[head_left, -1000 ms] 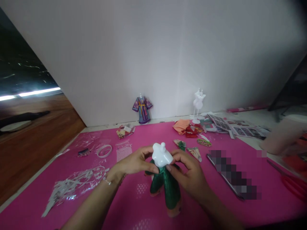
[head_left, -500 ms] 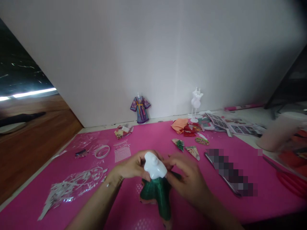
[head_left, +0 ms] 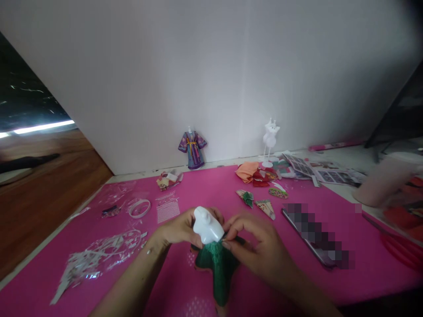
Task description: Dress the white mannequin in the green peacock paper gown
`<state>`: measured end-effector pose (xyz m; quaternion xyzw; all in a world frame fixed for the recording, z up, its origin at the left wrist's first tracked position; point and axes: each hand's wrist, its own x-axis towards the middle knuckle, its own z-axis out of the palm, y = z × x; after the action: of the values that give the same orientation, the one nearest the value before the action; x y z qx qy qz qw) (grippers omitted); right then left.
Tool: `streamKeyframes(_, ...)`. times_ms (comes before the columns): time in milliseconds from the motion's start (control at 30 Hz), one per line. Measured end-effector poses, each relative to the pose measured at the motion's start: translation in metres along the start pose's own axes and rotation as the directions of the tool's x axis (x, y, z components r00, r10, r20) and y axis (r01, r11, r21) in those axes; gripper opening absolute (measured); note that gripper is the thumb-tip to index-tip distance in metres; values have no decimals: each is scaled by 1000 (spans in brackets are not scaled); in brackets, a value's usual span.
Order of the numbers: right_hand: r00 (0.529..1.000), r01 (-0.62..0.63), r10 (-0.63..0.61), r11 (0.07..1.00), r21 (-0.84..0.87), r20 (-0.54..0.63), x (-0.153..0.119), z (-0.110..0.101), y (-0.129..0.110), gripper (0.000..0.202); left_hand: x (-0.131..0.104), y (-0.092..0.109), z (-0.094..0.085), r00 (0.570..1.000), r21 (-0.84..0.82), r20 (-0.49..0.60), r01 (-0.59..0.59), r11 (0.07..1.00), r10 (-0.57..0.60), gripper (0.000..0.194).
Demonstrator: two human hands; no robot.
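A small white doll mannequin torso (head_left: 208,226) is tilted in front of me, with a green skirt (head_left: 218,273) hanging from its waist. My left hand (head_left: 185,230) is closed around the torso's left side, its thumb near the skirt's top and its other fingers behind. On the right side, my right hand (head_left: 253,244) pinches the skirt's waist edge between thumb and fingertips, close against the torso. The skirt's lower edge shows a brownish border.
A dressed doll form (head_left: 193,149) and a bare white mannequin (head_left: 271,136) stand by the wall. Fabric scraps (head_left: 253,174), a tape roll (head_left: 139,208), a plastic bag of white strips (head_left: 102,255), a blurred-out phone (head_left: 309,240) and red-handled scissors (head_left: 398,248) lie around the pink mat (head_left: 198,189).
The mannequin has shifted slightly left and turned a little. My right fingers have moved in along the skirt's waist, and the skirt hangs at a slightly different angle.
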<state>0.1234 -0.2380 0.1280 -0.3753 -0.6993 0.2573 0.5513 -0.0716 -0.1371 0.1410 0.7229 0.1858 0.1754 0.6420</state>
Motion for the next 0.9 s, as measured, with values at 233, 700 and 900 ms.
streamKeyframes(233, 1000, 14, -16, 995, -94, -12, 6, -6, -5, 14, 3, 11, 4, 999, -20, 39, -15, 1000, 15, 36)
streamKeyframes(700, 998, -45, 40, 995, -95, -54, 10, 1, -1, 12, 1, -9, -3, 1000, -84, 26, -10, 996, 12, 46)
streamKeyframes(900, 997, 20, -28, 993, -118, -66, 4, 9, -5, 13, 3, -26, -8, 996, -182, 38, -68, 981, 76, 57)
